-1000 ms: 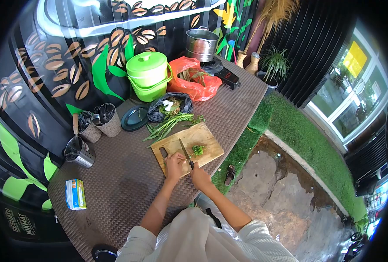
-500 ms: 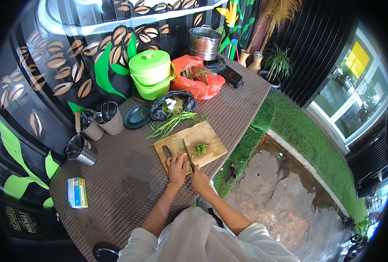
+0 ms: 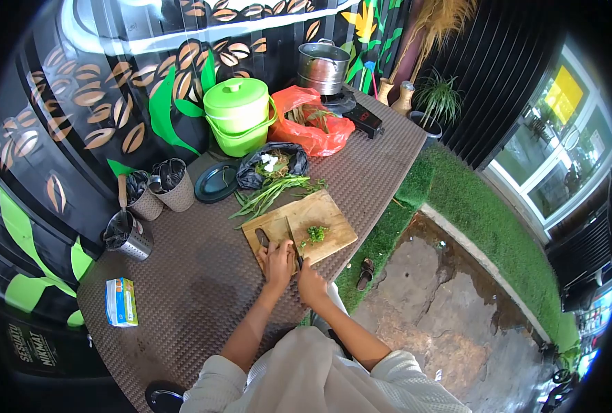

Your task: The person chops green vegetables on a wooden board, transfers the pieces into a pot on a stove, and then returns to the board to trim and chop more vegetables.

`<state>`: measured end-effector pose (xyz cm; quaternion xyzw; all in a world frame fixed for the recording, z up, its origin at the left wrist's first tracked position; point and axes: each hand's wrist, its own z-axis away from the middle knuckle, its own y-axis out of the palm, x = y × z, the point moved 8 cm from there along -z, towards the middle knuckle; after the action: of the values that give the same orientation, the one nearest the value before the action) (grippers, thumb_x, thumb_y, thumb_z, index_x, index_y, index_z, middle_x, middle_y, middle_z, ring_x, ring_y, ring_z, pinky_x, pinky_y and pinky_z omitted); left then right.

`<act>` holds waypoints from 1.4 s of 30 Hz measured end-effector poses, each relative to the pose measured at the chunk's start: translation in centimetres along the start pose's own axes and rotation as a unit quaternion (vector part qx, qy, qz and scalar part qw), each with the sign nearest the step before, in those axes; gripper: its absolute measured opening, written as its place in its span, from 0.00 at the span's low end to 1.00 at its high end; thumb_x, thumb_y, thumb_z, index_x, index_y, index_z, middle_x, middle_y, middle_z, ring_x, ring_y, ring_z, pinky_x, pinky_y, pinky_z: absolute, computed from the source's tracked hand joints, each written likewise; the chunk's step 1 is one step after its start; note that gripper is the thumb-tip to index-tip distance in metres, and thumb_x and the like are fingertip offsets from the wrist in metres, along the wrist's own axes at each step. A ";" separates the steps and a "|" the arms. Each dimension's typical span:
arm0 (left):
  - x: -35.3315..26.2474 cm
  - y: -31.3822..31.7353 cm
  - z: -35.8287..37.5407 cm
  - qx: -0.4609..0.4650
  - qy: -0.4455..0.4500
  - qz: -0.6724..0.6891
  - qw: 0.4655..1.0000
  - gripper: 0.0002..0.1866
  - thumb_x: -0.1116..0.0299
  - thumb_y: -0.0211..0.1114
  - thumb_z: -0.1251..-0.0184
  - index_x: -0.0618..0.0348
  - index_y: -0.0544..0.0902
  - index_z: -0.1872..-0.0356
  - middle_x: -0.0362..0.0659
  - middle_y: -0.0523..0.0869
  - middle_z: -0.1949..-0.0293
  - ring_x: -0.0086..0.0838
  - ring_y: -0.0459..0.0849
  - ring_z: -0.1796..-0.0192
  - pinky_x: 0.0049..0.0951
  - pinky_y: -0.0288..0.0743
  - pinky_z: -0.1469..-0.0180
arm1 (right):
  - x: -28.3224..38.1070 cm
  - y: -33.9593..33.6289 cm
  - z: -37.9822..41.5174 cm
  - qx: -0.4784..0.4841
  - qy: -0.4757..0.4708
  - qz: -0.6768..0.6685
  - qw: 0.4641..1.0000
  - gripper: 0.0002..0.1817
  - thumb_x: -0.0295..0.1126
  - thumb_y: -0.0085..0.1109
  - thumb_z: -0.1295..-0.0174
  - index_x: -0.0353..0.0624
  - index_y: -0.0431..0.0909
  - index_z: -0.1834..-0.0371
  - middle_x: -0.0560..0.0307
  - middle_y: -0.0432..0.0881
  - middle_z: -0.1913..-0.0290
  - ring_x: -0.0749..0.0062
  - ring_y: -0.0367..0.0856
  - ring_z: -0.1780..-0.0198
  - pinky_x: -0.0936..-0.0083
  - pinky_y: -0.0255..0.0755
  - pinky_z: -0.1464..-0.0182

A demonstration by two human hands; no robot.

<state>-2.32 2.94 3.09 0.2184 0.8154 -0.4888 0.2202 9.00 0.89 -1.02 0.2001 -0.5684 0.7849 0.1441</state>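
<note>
from my feed, the right hand (image 3: 312, 286) is closed around the handle of a knife (image 3: 294, 237), whose blade lies over a wooden cutting board (image 3: 330, 224) near the worktop's (image 3: 202, 275) edge. the left hand (image 3: 278, 263) is on the board's near left part, fingers bent and bunched just beside the blade; i can't tell whether anything is pinched under them. chopped greens (image 3: 315, 235) sit in a small heap on the board, on the blade's right side. just past the board i see long green stalks (image 3: 273, 195), next to a black plastic bag (image 3: 252, 172) with plant scraps and something white in it. a dark round plate (image 3: 216, 183) is left of that bag. behind them stand a lidded green bucket (image 3: 237, 117) and an open red plastic bag (image 3: 328, 140), with a metal pot (image 3: 323, 69) farther back.
</note>
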 end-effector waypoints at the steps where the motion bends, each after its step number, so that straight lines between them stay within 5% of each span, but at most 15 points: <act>1: -0.5 -0.4 0.2 -0.020 0.017 -0.021 0.999 0.13 0.74 0.66 0.44 0.51 0.78 0.57 0.39 0.86 0.70 0.34 0.77 0.55 0.39 0.55 0.47 | -0.1 -0.3 -0.4 0.001 0.001 0.000 1.000 0.19 0.35 0.46 0.33 0.35 0.59 0.45 0.31 0.82 0.61 0.35 0.82 0.59 0.45 0.75 0.55; 8: 0.6 -0.3 0.3 -0.025 -0.032 0.037 0.998 0.14 0.76 0.64 0.42 0.51 0.77 0.55 0.39 0.86 0.70 0.34 0.77 0.54 0.40 0.55 0.45 | 0.3 -1.0 0.1 -0.012 -0.051 -0.027 0.998 0.19 0.38 0.45 0.32 0.35 0.59 0.47 0.31 0.82 0.64 0.36 0.83 0.60 0.45 0.76 0.56; 11: 1.1 0.2 0.1 -0.003 -0.049 0.041 0.998 0.13 0.76 0.64 0.42 0.52 0.76 0.56 0.38 0.86 0.68 0.34 0.77 0.54 0.41 0.55 0.44 | 0.1 -0.2 0.5 0.025 0.027 -0.047 0.998 0.19 0.36 0.46 0.33 0.36 0.58 0.46 0.29 0.81 0.61 0.33 0.81 0.56 0.44 0.74 0.53; 30: 0.6 -0.4 1.2 -0.047 -0.002 0.024 0.999 0.06 0.73 0.65 0.40 0.54 0.79 0.62 0.42 0.84 0.64 0.36 0.77 0.56 0.38 0.58 0.44 | -1.3 -1.3 -1.3 -0.032 0.006 -0.024 0.999 0.20 0.37 0.45 0.32 0.37 0.59 0.43 0.32 0.83 0.66 0.37 0.83 0.60 0.46 0.76 0.57; 35: -0.6 0.0 -0.6 -0.003 0.061 0.182 0.981 0.08 0.85 0.61 0.47 0.62 0.82 0.68 0.48 0.86 0.55 0.41 0.82 0.51 0.35 0.74 0.51 | -3.1 -3.3 -2.4 -0.055 -0.054 -0.053 0.996 0.17 0.36 0.47 0.33 0.34 0.60 0.50 0.28 0.79 0.71 0.31 0.80 0.64 0.43 0.72 0.61; 42: 0.2 -2.9 -2.0 -0.073 0.041 0.290 0.953 0.07 0.84 0.63 0.46 0.61 0.82 0.68 0.46 0.86 0.57 0.40 0.84 0.60 0.37 0.76 0.55 | -1.2 -1.8 -0.2 -0.042 -0.095 -0.121 0.987 0.15 0.37 0.46 0.31 0.34 0.61 0.53 0.26 0.78 0.70 0.29 0.78 0.64 0.41 0.71 0.61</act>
<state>-4.47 3.47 5.85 0.4484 0.7591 -0.3334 0.3340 10.90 1.61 -0.13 0.3352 -0.5834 0.7145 0.1916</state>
